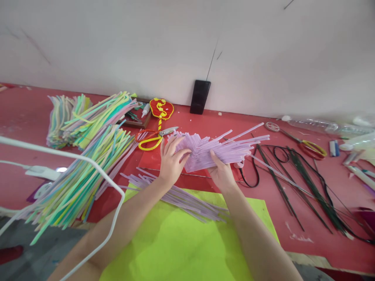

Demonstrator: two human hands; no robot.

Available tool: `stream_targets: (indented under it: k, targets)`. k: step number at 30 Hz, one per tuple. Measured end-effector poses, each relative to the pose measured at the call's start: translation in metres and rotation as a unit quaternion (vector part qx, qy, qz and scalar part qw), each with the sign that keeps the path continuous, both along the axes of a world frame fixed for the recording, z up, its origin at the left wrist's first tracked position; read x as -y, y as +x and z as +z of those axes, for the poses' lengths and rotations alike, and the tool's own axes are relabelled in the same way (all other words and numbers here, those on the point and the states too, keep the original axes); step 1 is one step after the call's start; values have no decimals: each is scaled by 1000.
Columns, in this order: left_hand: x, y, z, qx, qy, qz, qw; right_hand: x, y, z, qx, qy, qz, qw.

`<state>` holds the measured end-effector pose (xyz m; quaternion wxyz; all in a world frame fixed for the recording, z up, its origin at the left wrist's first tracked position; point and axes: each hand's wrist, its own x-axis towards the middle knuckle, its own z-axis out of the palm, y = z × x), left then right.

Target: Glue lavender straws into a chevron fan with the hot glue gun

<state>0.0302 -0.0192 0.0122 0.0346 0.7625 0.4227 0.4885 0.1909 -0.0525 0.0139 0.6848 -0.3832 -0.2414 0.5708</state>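
Observation:
Both hands hold a piece made of lilac pipe cleaners [196,150], packed side by side in a V-shaped pattern, with loose ends fanning out to the right. My left hand [171,164] is closed on its left part, thumb and index finger pinching near the middle. My right hand [220,171] grips the lower right edge, thumb on top and the other fingers hidden underneath. Just below the hands, loose lilac pipe cleaners [187,201] lie across a yellow-green sheet [181,242]. Yellow-and-red-handled scissors [150,141] rest to the left, behind my left hand.
Multicoloured pipe cleaner bundles [88,171] cover the left side, with a white cable [96,166] crossing in front. A black phone [200,96] leans on the wall. Dark green stems [312,187], a black cord [256,175], a second pair of scissors [312,149] and plastic bottles [313,125] lie at right.

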Motion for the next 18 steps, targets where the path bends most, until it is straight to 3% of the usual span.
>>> stream_targets:
  k: [18]
  targets:
    - [0,1,-1,-8,12,-6,1000,1,-1,1,7,6,5,1000]
